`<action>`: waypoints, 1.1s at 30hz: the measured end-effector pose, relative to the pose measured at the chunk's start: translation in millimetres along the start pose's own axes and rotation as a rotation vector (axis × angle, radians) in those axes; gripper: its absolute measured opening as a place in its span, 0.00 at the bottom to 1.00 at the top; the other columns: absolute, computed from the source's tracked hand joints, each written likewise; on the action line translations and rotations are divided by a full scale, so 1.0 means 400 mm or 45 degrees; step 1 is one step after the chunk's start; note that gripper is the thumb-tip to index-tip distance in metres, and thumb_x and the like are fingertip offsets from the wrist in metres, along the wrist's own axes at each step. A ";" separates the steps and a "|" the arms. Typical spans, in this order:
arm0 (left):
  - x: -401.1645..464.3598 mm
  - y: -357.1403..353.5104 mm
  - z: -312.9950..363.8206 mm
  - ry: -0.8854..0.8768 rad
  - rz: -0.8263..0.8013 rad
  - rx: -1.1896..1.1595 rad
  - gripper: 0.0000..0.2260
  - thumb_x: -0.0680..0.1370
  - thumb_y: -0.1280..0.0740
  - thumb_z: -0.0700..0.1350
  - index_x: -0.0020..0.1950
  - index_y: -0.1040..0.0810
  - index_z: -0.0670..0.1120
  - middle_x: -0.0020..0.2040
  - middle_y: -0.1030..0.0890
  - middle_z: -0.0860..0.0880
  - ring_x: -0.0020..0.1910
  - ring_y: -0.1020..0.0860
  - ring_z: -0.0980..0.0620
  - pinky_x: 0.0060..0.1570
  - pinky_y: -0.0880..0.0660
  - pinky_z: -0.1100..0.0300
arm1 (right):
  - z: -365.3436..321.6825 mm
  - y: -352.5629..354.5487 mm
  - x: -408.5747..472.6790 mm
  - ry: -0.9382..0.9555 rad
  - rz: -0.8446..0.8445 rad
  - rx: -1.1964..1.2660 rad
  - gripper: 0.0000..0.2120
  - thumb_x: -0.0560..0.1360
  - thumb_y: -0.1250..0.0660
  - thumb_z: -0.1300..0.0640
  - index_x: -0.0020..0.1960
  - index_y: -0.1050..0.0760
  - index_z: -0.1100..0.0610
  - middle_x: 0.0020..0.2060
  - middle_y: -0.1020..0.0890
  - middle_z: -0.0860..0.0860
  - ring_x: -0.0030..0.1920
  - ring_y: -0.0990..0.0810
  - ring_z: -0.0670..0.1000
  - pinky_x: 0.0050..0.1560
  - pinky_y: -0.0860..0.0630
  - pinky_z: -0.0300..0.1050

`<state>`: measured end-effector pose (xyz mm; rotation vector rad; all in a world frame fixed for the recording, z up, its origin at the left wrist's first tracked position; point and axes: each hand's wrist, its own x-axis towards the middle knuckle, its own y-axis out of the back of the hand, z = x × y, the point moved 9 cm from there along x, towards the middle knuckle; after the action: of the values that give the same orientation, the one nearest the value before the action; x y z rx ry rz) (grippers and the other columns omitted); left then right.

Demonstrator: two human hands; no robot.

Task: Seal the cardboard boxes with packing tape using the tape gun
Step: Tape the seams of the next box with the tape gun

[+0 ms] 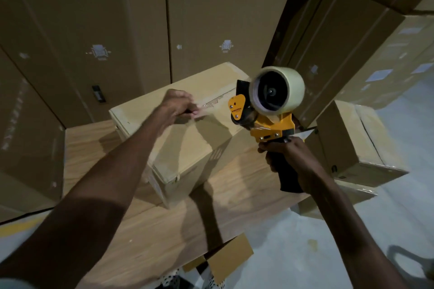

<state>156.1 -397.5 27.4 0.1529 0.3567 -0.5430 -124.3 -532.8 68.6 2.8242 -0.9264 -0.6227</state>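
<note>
Here, R hand (287,157) grips 1 tape gun (270,110); 1 box (187,138) on table (145,230).

The person is showing two bare forearms, with a pale sleeve (9,285) edge peeking in at lower left.

Warehouse or packing area, tall stacked brown cardboard cartons (122,30) with printed handling symbols, pale wooden worktable (141,230), grey concrete floor (293,253), more labelled brown boxes (375,42) piled at right
</note>
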 end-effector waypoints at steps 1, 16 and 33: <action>0.011 0.027 -0.004 0.021 0.052 0.004 0.12 0.74 0.28 0.29 0.45 0.26 0.45 0.28 0.18 0.44 0.22 0.22 0.54 0.22 0.24 0.63 | 0.004 0.012 -0.006 0.016 -0.007 -0.037 0.06 0.77 0.31 0.63 0.48 0.20 0.66 0.29 0.21 0.54 0.29 0.23 0.49 0.31 0.27 0.42; -0.024 0.091 -0.008 -0.123 0.118 0.126 0.15 0.70 0.22 0.32 0.43 0.26 0.44 0.26 0.20 0.48 0.24 0.23 0.54 0.30 0.20 0.59 | 0.050 -0.047 -0.017 0.081 -0.158 -0.094 0.05 0.76 0.30 0.63 0.48 0.20 0.65 0.30 0.20 0.55 0.30 0.22 0.48 0.31 0.25 0.40; 0.096 0.494 0.022 -0.299 0.247 0.302 0.13 0.73 0.22 0.40 0.38 0.26 0.49 0.34 0.24 0.50 0.23 0.28 0.64 0.25 0.29 0.68 | 0.019 -0.392 -0.092 0.168 -0.083 -0.146 0.04 0.78 0.31 0.62 0.51 0.19 0.56 0.28 0.20 0.52 0.30 0.22 0.50 0.33 0.25 0.45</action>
<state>294.0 -250.4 31.1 0.3455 0.0466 -0.4048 -68.9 -384.2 39.4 2.7637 -0.7548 -0.4733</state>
